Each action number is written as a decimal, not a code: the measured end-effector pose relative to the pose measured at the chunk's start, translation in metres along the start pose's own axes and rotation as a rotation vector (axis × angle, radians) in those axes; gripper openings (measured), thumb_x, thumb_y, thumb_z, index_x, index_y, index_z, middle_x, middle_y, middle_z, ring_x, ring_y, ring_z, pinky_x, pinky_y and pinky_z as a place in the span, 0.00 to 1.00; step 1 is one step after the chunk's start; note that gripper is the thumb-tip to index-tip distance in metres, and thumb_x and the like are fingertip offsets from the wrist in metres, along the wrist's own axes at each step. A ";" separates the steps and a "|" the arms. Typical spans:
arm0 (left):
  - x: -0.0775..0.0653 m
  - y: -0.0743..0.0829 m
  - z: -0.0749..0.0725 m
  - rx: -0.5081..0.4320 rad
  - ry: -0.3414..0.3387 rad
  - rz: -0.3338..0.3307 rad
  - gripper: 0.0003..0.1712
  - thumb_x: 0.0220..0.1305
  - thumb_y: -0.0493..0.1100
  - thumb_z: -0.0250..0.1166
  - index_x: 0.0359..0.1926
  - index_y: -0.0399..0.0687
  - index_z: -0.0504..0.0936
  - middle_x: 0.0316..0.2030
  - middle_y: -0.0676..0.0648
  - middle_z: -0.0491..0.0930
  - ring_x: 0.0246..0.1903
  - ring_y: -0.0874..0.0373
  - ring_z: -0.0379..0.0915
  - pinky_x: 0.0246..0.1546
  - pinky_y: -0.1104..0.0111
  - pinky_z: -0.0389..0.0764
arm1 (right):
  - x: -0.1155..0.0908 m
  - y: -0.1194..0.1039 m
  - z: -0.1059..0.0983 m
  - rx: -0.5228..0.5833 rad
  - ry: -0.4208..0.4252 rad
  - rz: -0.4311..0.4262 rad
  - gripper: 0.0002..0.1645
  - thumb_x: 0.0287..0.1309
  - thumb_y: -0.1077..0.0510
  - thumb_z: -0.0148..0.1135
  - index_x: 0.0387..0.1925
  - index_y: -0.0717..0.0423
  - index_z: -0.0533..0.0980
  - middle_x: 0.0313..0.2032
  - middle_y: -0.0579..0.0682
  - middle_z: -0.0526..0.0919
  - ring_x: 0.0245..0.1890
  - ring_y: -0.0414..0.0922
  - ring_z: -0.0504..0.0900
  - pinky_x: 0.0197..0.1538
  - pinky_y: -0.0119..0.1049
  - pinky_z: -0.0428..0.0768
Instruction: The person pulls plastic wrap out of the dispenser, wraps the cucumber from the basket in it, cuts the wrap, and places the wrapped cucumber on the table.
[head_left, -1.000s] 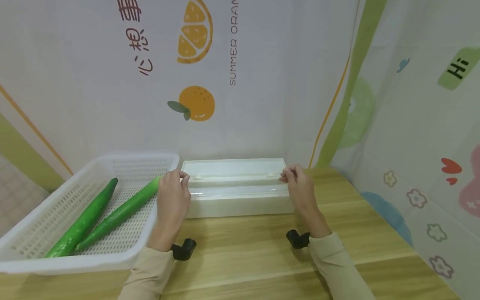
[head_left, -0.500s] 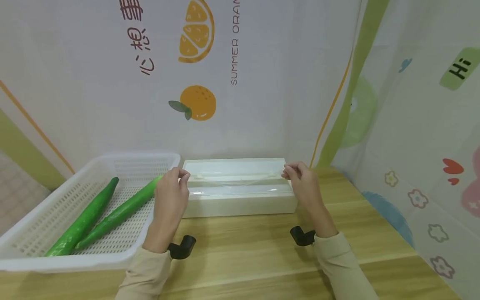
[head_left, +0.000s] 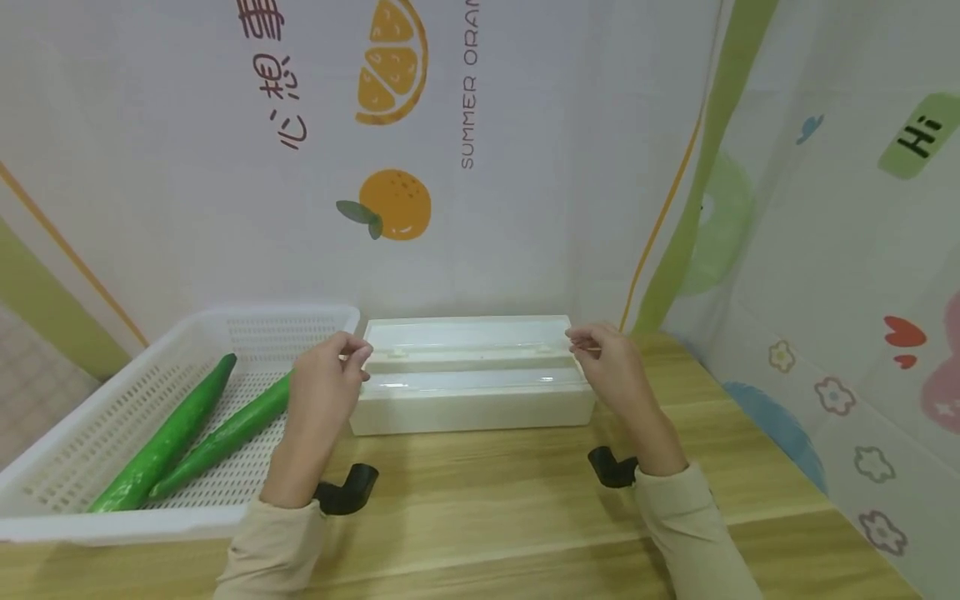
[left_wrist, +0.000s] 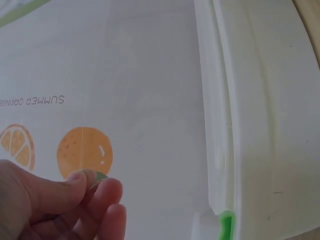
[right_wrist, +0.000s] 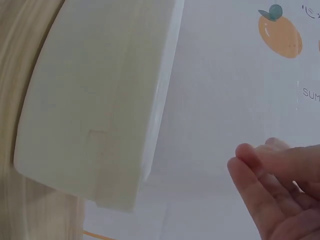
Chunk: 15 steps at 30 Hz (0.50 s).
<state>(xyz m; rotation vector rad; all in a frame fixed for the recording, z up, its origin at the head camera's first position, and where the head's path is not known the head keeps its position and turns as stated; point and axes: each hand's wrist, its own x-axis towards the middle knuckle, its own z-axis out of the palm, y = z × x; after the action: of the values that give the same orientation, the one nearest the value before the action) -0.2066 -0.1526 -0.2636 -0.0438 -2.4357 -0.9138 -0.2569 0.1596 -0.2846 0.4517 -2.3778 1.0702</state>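
A long white plastic-wrap dispenser [head_left: 472,412] lies across the table, its lid [head_left: 468,329] raised at the back. Clear plastic wrap shows mainly as faint glints at the dispenser and is hard to make out between the hands. At the dispenser's left end my left hand [head_left: 326,383] pinches the wrap's edge, thumb against forefinger. My right hand [head_left: 611,367] pinches the other side by the right end, thumb and fingertips together. Both wrist views show the hands raised beside the dispenser's pale body [right_wrist: 95,100], with fingertips [left_wrist: 90,179] pressed together.
A white perforated basket [head_left: 180,529] with two green cucumbers [head_left: 168,442] stands left of the dispenser, close behind my left forearm. A printed cloth [head_left: 510,208] hangs behind the wooden table [head_left: 480,508]. Black angled mounts [head_left: 348,490] stick out from both wrists.
Both hands have moved apart, the left one leftward and the right one slightly rightward. A sagging film edge seen between them half a second ago no longer shows clearly. The dispenser's left front corner has come into view.
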 end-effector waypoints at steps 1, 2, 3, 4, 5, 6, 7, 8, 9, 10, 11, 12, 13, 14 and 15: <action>0.000 0.000 0.000 0.002 0.008 0.007 0.08 0.65 0.36 0.57 0.40 0.34 0.79 0.33 0.34 0.82 0.29 0.47 0.82 0.21 0.70 0.74 | 0.000 -0.001 0.000 -0.008 0.004 0.002 0.11 0.56 0.72 0.58 0.42 0.70 0.77 0.39 0.61 0.80 0.40 0.54 0.80 0.46 0.45 0.81; 0.000 0.000 0.000 0.005 0.015 0.014 0.08 0.65 0.36 0.57 0.39 0.34 0.79 0.32 0.35 0.83 0.29 0.47 0.82 0.21 0.70 0.74 | 0.000 -0.001 -0.001 -0.016 0.004 0.013 0.10 0.56 0.71 0.58 0.41 0.69 0.78 0.38 0.61 0.81 0.40 0.53 0.81 0.45 0.44 0.81; 0.000 0.000 -0.001 0.006 0.021 0.019 0.08 0.64 0.35 0.58 0.39 0.34 0.80 0.31 0.35 0.83 0.29 0.47 0.82 0.21 0.70 0.74 | 0.000 -0.002 -0.001 -0.026 0.006 0.022 0.09 0.57 0.69 0.58 0.40 0.69 0.78 0.38 0.61 0.81 0.39 0.53 0.81 0.44 0.44 0.82; 0.000 0.000 -0.001 0.006 0.027 0.026 0.07 0.64 0.35 0.58 0.39 0.34 0.80 0.30 0.36 0.83 0.29 0.47 0.82 0.21 0.70 0.74 | 0.000 -0.003 -0.002 -0.033 0.010 0.031 0.08 0.58 0.68 0.58 0.39 0.68 0.78 0.37 0.61 0.81 0.38 0.53 0.82 0.43 0.44 0.82; 0.000 0.000 -0.001 0.008 0.033 0.031 0.07 0.64 0.35 0.58 0.39 0.34 0.80 0.30 0.36 0.83 0.29 0.47 0.81 0.22 0.69 0.75 | 0.000 -0.003 -0.002 -0.038 0.015 0.038 0.08 0.58 0.67 0.58 0.39 0.68 0.79 0.37 0.61 0.82 0.37 0.52 0.82 0.41 0.44 0.82; 0.000 0.001 -0.002 0.012 0.041 0.036 0.07 0.64 0.35 0.58 0.38 0.34 0.80 0.29 0.36 0.83 0.28 0.47 0.81 0.22 0.68 0.76 | 0.000 -0.003 -0.002 -0.040 0.021 0.043 0.08 0.59 0.66 0.58 0.38 0.68 0.79 0.36 0.61 0.82 0.36 0.52 0.83 0.40 0.43 0.82; -0.001 0.001 -0.002 0.015 0.048 0.041 0.07 0.64 0.35 0.59 0.38 0.34 0.80 0.29 0.37 0.83 0.28 0.47 0.81 0.23 0.67 0.76 | 0.000 -0.003 -0.002 -0.042 0.028 0.045 0.08 0.59 0.66 0.58 0.37 0.67 0.79 0.36 0.61 0.82 0.35 0.52 0.83 0.39 0.42 0.82; 0.000 0.002 -0.002 0.017 0.057 0.046 0.07 0.63 0.35 0.59 0.38 0.34 0.81 0.29 0.37 0.83 0.28 0.47 0.81 0.24 0.65 0.76 | 0.000 -0.003 -0.002 -0.045 0.039 0.045 0.08 0.59 0.65 0.58 0.37 0.67 0.79 0.35 0.61 0.82 0.34 0.52 0.84 0.38 0.42 0.82; 0.000 0.002 -0.003 0.018 0.064 0.050 0.08 0.63 0.35 0.59 0.38 0.34 0.81 0.29 0.36 0.83 0.28 0.47 0.81 0.25 0.64 0.77 | 0.000 -0.004 -0.003 -0.050 0.055 0.037 0.08 0.59 0.65 0.59 0.36 0.67 0.80 0.35 0.60 0.83 0.33 0.51 0.84 0.37 0.41 0.82; 0.000 0.002 -0.003 0.020 0.073 0.058 0.08 0.63 0.35 0.59 0.38 0.34 0.81 0.30 0.36 0.83 0.28 0.47 0.81 0.26 0.62 0.77 | 0.001 -0.004 -0.003 -0.056 0.072 0.030 0.07 0.59 0.64 0.59 0.35 0.66 0.80 0.34 0.60 0.83 0.32 0.51 0.84 0.36 0.40 0.82; 0.000 0.003 -0.003 0.020 0.082 0.062 0.08 0.63 0.36 0.59 0.38 0.34 0.81 0.30 0.36 0.83 0.28 0.47 0.81 0.27 0.61 0.78 | 0.001 -0.005 -0.003 -0.062 0.087 0.023 0.07 0.59 0.64 0.59 0.35 0.66 0.80 0.33 0.59 0.83 0.31 0.50 0.84 0.35 0.39 0.82; 0.000 0.003 -0.003 0.021 0.094 0.067 0.08 0.63 0.36 0.59 0.38 0.34 0.81 0.30 0.36 0.83 0.28 0.47 0.81 0.27 0.60 0.77 | 0.001 -0.005 -0.003 -0.068 0.101 0.016 0.07 0.58 0.64 0.60 0.35 0.65 0.80 0.32 0.59 0.83 0.31 0.50 0.83 0.35 0.37 0.81; 0.000 0.004 -0.003 0.021 0.104 0.073 0.08 0.63 0.36 0.59 0.38 0.34 0.81 0.30 0.36 0.83 0.28 0.47 0.81 0.27 0.59 0.78 | 0.000 -0.005 -0.004 -0.076 0.116 0.009 0.07 0.58 0.63 0.60 0.34 0.65 0.80 0.31 0.58 0.83 0.30 0.49 0.83 0.33 0.35 0.80; 0.000 0.004 -0.003 0.020 0.116 0.078 0.08 0.63 0.36 0.60 0.37 0.34 0.81 0.30 0.36 0.83 0.28 0.47 0.81 0.28 0.59 0.78 | 0.000 -0.006 -0.004 -0.084 0.134 -0.001 0.07 0.58 0.63 0.61 0.34 0.64 0.81 0.31 0.57 0.83 0.29 0.48 0.82 0.32 0.34 0.79; 0.000 0.004 -0.003 0.017 0.128 0.085 0.07 0.63 0.36 0.60 0.37 0.34 0.81 0.30 0.36 0.82 0.28 0.46 0.80 0.28 0.58 0.77 | 0.000 -0.007 -0.005 -0.089 0.150 -0.010 0.06 0.57 0.63 0.61 0.34 0.64 0.81 0.30 0.57 0.83 0.29 0.48 0.82 0.31 0.32 0.77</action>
<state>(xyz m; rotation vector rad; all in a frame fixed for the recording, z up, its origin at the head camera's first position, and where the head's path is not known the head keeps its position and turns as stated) -0.2040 -0.1513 -0.2590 -0.0788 -2.3049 -0.8321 -0.2525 0.1589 -0.2778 0.3394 -2.2778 0.9552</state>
